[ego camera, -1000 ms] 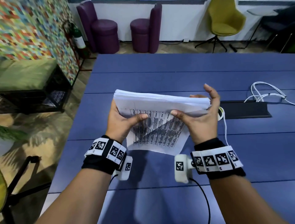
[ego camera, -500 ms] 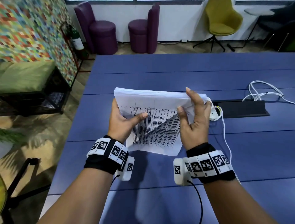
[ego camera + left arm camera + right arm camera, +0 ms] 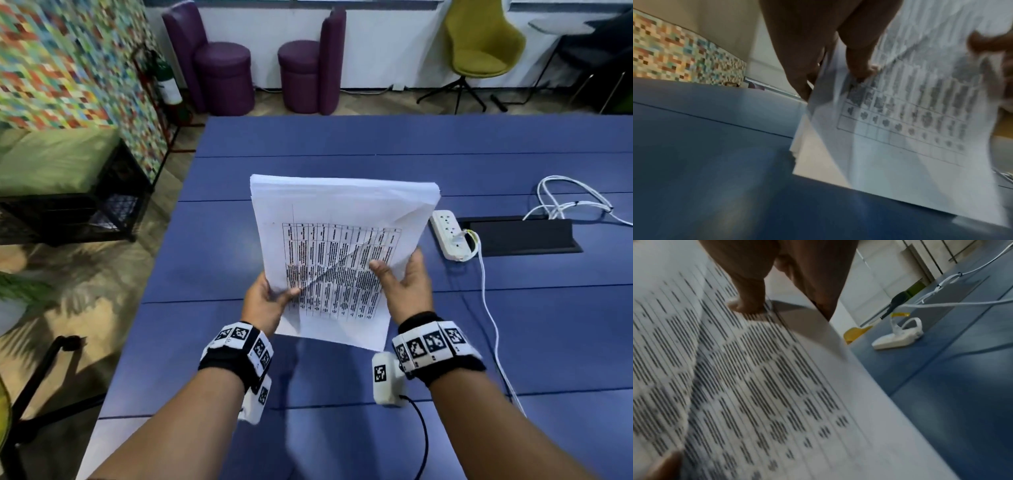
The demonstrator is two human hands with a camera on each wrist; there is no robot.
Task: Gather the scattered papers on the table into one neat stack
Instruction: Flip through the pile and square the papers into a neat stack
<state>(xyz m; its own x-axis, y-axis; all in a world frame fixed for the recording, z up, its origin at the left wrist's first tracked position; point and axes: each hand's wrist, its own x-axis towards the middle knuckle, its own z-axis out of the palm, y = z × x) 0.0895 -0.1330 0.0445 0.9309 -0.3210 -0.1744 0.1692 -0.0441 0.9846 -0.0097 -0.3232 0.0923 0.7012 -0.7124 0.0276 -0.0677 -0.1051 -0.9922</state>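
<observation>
A stack of white papers (image 3: 335, 212) with a printed table on the front sheet is held above the blue table (image 3: 342, 137); its front sheet is creased diagonally. My left hand (image 3: 270, 298) grips the lower left edge, thumb on the front and fingers behind. My right hand (image 3: 404, 281) holds the right edge, thumb on the print and fingers behind the sheets. In the left wrist view the papers (image 3: 900, 146) hang from my left hand (image 3: 859, 61). The right wrist view shows the printed sheet (image 3: 756, 386) under my right hand (image 3: 750, 293).
A white power strip (image 3: 448, 234) lies right of the papers, beside a black cable hatch (image 3: 524, 236) and a coil of white cable (image 3: 565, 195). Purple seats (image 3: 222, 75) and a yellow chair (image 3: 479, 44) stand beyond the far table edge.
Both hands have slid down to the lower part of the stack. The right hand left the top right corner for the right edge, and more of the front sheet shows.
</observation>
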